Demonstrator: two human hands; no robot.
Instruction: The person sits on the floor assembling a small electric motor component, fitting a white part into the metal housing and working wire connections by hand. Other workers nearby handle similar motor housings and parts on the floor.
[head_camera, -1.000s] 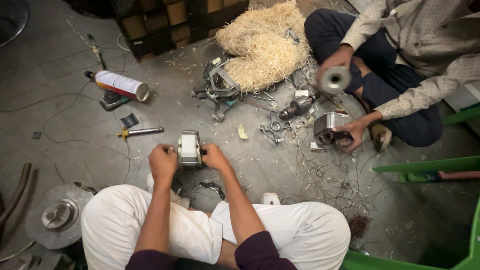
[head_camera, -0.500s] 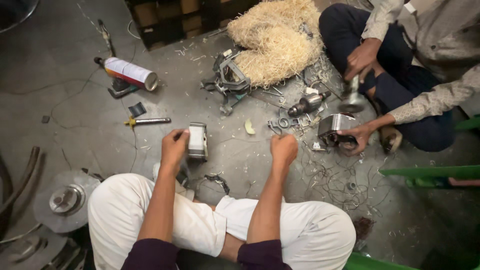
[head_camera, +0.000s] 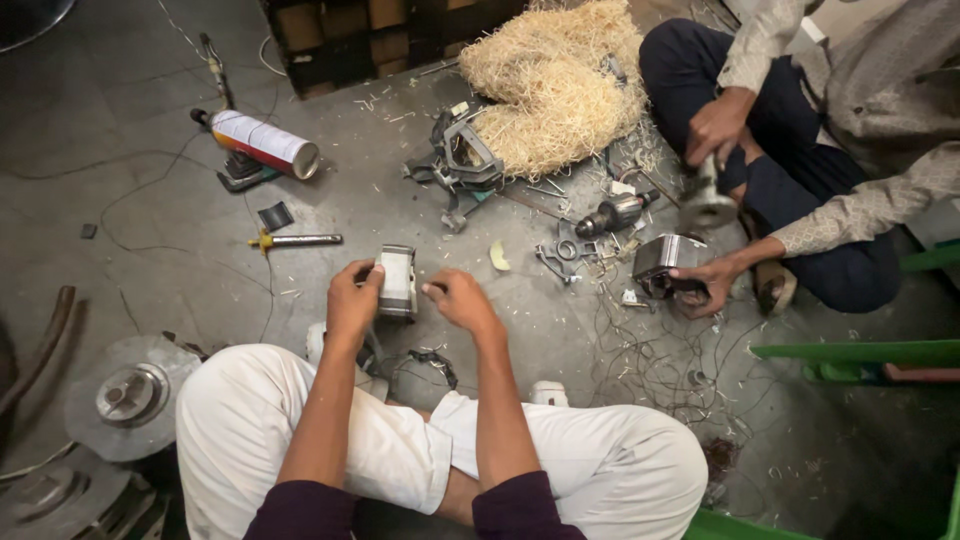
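Head view: a person sits cross-legged on a concrete floor (head_camera: 150, 250), looking down over white trousers at both hands.
Left hand (head_camera: 352, 300): fingers curled around the left side of a small grey metal motor (head_camera: 397, 282), thumb on its near edge — a firm hold.
Right hand (head_camera: 462, 300): just beside the motor's right side; fingers (head_camera: 436, 289) pressed together at the tips as if pinching something tiny, which is too small to make out. Whether the tips touch the motor I cannot tell.
Motor: held above the floor in front of the knees, between the two hands, standing roughly upright.
Near the left hand: a screwdriver (head_camera: 295, 240) with a yellow handle lying on the floor, and a spray can (head_camera: 263, 144) on its side farther off.
Ahead: a metal frame (head_camera: 462, 160) against a heap of wood wool (head_camera: 555, 80), with small metal parts and loose wire scattered to the right.
Lower left: a round metal disc (head_camera: 125, 395) on the floor beside the knee.
Other person: seated at upper right — one hand (head_camera: 718, 125) grips a round metal part, the other hand (head_camera: 712, 275) rests on a grey housing (head_camera: 665, 258) on the floor.
Right edge: green plastic furniture (head_camera: 850, 352).
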